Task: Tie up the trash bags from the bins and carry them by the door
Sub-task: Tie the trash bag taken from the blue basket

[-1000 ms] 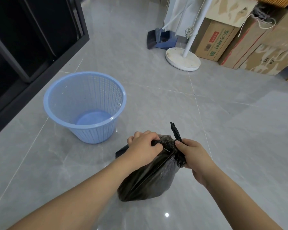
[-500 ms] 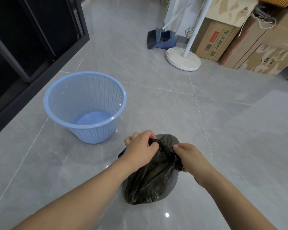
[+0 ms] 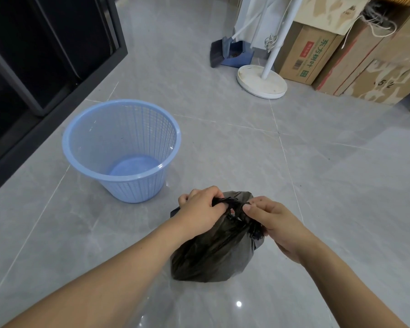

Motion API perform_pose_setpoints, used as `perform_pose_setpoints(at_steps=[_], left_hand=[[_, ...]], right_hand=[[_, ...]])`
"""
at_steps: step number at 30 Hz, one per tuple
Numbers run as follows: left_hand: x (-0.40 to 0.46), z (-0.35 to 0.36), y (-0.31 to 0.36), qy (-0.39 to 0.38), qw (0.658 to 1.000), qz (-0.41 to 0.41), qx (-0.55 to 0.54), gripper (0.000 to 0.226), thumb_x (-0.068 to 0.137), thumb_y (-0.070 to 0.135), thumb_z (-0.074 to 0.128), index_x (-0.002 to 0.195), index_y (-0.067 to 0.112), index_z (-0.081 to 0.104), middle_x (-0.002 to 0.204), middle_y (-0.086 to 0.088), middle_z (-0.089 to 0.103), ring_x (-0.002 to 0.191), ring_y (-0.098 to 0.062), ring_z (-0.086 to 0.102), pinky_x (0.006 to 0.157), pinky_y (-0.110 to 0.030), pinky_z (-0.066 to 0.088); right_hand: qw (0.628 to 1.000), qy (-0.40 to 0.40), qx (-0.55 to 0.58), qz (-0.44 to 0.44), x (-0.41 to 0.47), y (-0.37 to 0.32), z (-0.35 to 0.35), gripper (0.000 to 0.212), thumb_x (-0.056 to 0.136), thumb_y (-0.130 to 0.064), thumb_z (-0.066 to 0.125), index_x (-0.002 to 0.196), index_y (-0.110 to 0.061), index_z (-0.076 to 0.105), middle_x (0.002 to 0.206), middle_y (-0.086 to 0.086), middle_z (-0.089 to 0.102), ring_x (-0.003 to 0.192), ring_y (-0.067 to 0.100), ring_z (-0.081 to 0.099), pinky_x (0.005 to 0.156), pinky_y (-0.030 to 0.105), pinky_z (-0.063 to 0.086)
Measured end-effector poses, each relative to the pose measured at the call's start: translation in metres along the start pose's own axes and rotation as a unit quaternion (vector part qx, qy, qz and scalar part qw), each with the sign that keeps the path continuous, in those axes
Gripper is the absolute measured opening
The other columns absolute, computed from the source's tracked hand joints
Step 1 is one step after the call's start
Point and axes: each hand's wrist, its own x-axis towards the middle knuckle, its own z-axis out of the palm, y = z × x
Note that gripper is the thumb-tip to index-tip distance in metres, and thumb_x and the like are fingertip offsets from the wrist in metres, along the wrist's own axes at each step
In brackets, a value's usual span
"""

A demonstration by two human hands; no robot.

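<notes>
Pinching the black trash bag neck with left hand and right hand close together, cinching a knot

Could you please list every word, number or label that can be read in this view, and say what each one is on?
"东方树叶": green characters running down the side of the cardboard box behind the white stand base.
"5 2": dark digits, partly worn, on the torn cardboard box at far right.
Red label on that first box: too small to read.
Red mark on the black trash bag: too blurred to read.
</notes>
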Motion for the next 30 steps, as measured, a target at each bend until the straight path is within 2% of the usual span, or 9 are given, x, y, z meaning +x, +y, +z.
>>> perform_pose_setpoints(at_steps=[3,7,11,15,19,21,25,28,30], left_hand=[[0.001,0.001,0.001,0.005,1.000,0.002,-0.003,0.014,0.084,0.055,0.045,0.082,0.043,0.050,0.089,0.012,0.055,0.103,-0.015,0.037,0.081,-0.029,0.022],[0.004,0.001,0.001,0.012,1.000,0.001,0.001,0.013,0.082,0.055,0.046,0.080,0.042,0.050,0.087,0.012,0.058,0.101,-0.017,0.043,0.077,-0.027,0.022],[0.008,0.001,-0.003,0.010,1.000,-0.019,0.006,0.011,0.081,0.055,0.044,0.080,0.045,0.048,0.093,0.010,0.059,0.104,-0.020,0.044,0.077,-0.028,0.023],[0.007,-0.002,-0.004,0.017,1.000,-0.006,0.022,0.010,0.084,0.051,0.046,0.078,0.042,0.048,0.091,0.011,0.059,0.101,-0.015,0.045,0.079,-0.029,0.019],[0.005,-0.004,-0.002,0.018,0.999,0.004,0.029,0.011,0.086,0.048,0.047,0.078,0.042,0.048,0.089,0.012,0.058,0.099,-0.012,0.043,0.081,-0.030,0.019],[0.004,-0.005,-0.001,0.015,0.999,0.010,0.030,0.011,0.087,0.046,0.047,0.078,0.042,0.048,0.087,0.013,0.056,0.099,-0.012,0.042,0.082,-0.030,0.020],[0.004,-0.004,0.005,0.022,0.999,0.014,0.036,0.010,0.091,0.038,0.046,0.082,0.042,0.046,0.086,0.015,0.050,0.100,-0.013,0.037,0.084,-0.030,0.020],[0.000,-0.007,0.006,-0.023,1.000,0.001,0.001,0.022,0.084,0.028,0.045,0.095,0.047,0.046,0.096,0.014,0.044,0.100,-0.014,0.029,0.083,-0.029,0.023],[-0.005,-0.010,0.006,-0.061,0.998,0.010,-0.023,0.030,0.075,0.037,0.049,0.101,0.052,0.044,0.099,0.023,0.042,0.097,-0.002,0.025,0.080,-0.028,0.023]], right_hand=[[0.999,-0.013,0.052,-0.003,-0.001,0.003,-0.001,0.030,0.091,-0.023,0.062,0.095,0.006,0.068,0.100,0.020,0.070,0.087,0.029,0.066,0.072,0.028,0.052],[0.996,0.009,0.086,0.016,0.000,0.004,0.002,0.037,0.088,-0.022,0.066,0.094,0.014,0.063,0.095,0.032,0.062,0.085,0.035,0.054,0.081,0.045,0.040],[0.998,0.013,0.061,0.003,0.005,0.006,0.003,0.016,0.093,-0.013,0.060,0.093,0.001,0.067,0.080,0.017,0.066,0.073,0.028,0.055,0.066,0.035,0.041],[1.000,0.012,0.004,0.004,0.007,0.006,0.000,0.019,0.096,-0.015,0.056,0.114,-0.011,0.055,0.070,0.009,0.066,0.067,0.021,0.053,0.053,0.029,0.038],[0.996,-0.002,-0.086,0.017,0.008,0.005,-0.003,0.016,0.097,-0.024,0.053,0.111,-0.030,0.054,0.060,0.004,0.063,0.055,0.012,0.047,0.046,0.024,0.036],[0.991,0.008,-0.130,0.019,0.008,0.004,-0.002,0.009,0.097,-0.026,0.051,0.102,-0.025,0.058,0.057,0.001,0.062,0.054,0.014,0.044,0.045,0.023,0.035],[0.984,0.016,-0.174,0.033,0.008,0.000,-0.002,0.032,0.099,-0.034,0.046,0.075,-0.014,0.054,0.056,-0.003,0.062,0.053,0.015,0.040,0.046,0.021,0.034],[0.989,0.003,-0.136,0.050,0.007,-0.004,-0.005,0.035,0.097,-0.039,0.049,0.079,-0.010,0.058,0.063,-0.001,0.061,0.055,0.013,0.044,0.047,0.020,0.035],[0.993,-0.019,-0.100,0.056,0.007,-0.007,-0.008,0.036,0.096,-0.038,0.053,0.085,-0.007,0.068,0.072,0.001,0.065,0.057,0.011,0.050,0.052,0.022,0.038]])
